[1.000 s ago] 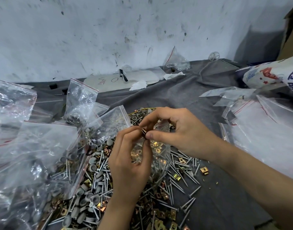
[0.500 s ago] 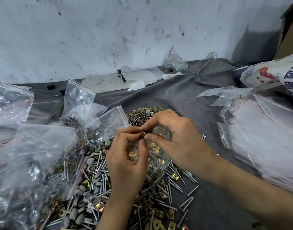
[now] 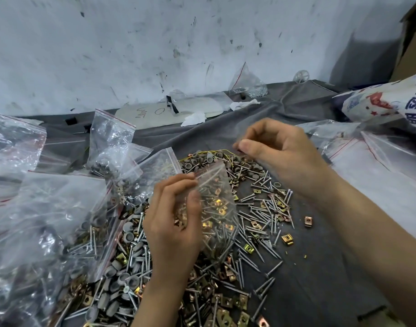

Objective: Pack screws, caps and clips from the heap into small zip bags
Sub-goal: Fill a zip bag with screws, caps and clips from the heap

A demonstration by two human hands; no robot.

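Observation:
A heap [image 3: 256,215] of silver screws, grey caps [image 3: 226,161] and brass clips [image 3: 287,239] lies on the dark grey cloth [image 3: 320,274]. My left hand [image 3: 174,223] grips a small clear zip bag [image 3: 216,199] by its left side, held over the heap. The bag holds screws and brass clips, and its red-lined mouth points up. My right hand [image 3: 280,152] hovers apart from the bag, above the caps at the heap's far edge. Its fingers are curled, with the thumb near the fingertips. I see nothing between them.
Several filled zip bags [image 3: 49,220] crowd the left side, one [image 3: 110,142] standing upright. Empty zip bags [image 3: 379,166] are stacked at the right beneath a printed sack [image 3: 390,100]. A white board [image 3: 169,112] and another bag [image 3: 247,83] lie by the back wall.
My right hand let go at the bag's mouth and moved up and to the right, over the caps. My left hand kept hold of the bag.

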